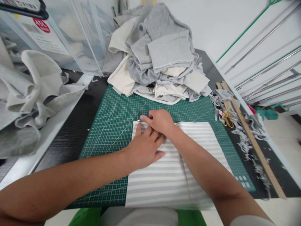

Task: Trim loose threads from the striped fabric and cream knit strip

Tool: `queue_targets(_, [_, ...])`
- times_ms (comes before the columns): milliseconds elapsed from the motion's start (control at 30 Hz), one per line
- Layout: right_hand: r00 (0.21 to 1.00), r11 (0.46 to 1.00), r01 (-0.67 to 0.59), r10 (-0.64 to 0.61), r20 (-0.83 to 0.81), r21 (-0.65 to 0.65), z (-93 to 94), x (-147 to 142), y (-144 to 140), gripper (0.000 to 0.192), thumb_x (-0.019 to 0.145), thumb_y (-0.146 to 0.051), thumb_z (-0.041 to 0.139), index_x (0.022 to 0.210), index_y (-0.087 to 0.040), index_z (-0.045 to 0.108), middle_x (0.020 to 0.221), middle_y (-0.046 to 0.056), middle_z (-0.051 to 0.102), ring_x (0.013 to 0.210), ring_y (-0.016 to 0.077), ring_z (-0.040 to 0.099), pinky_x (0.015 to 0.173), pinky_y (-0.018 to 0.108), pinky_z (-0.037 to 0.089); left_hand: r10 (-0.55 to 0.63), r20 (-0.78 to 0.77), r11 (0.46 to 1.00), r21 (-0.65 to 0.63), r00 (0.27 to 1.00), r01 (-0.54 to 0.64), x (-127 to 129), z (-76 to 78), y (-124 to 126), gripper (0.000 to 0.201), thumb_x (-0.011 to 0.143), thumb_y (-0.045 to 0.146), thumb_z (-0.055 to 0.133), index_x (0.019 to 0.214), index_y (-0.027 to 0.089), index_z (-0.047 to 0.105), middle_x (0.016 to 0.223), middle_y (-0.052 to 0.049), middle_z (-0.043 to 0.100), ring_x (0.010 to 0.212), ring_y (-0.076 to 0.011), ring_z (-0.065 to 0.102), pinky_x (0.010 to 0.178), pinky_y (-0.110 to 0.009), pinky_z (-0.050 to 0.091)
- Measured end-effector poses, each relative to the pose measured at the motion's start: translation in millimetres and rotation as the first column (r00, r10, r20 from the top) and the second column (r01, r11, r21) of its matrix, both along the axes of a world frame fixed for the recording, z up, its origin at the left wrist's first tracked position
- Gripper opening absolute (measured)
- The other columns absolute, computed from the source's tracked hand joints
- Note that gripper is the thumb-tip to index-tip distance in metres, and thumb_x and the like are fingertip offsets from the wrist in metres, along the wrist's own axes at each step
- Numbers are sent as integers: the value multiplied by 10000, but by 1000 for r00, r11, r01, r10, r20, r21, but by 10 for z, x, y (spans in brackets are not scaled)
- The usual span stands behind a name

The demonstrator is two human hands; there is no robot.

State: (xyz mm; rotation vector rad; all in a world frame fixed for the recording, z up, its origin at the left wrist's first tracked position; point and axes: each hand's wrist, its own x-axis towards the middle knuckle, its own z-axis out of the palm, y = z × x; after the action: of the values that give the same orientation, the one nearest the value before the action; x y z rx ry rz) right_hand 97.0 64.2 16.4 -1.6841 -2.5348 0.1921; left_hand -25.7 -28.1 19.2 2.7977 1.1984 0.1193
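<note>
Striped fabric (174, 169) lies flat on cutting mat (113, 125); left hand (143, 147) open, pressing it; right hand (160, 121) pinches a small tool at top-left edge, type unclear; no cut visible yet; fabric pile (157, 53) waits behind.

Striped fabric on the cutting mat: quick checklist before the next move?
1. Grey-and-white striped fabric piece lies flat on the green gridded cutting mat: ok.
2. Left hand is pressed flat on the fabric: ok.
3. Right hand has its fingers closed at the top edge; a thin metal tip shows there, the tool cannot be identified: cannot tell.
4. Near edge overhangs the mat: not ok.
5. Pile of grey and cream fabric scraps is apart from the piece: ok.
</note>
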Motion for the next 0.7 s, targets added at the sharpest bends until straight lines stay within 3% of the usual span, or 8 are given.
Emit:
queue_targets(367, [999, 997, 36, -37, -13, -73, 12, -14, 60, 553, 847, -689, 442, 687, -207, 661, 638, 28, 625, 581, 135, 475, 535, 276, 225, -3, -14, 1000, -24, 1000, 3, -1, 5, 6, 598, 920, 581, 398, 1410, 237, 419, 1474, -120, 383, 1365, -391, 238, 1055, -681, 222])
queue_targets(700, [1000, 999, 14, -15, -26, -37, 22, -17, 42, 618, 860, -716, 362, 637, -204, 625, 604, 24, 601, 556, 130, 444, 527, 280, 194, -4, -3, 1000, -18, 1000, 4, -7, 18, 1, 577, 922, 569, 409, 1390, 233, 447, 1467, -123, 390, 1353, -389, 264, 1049, -680, 240])
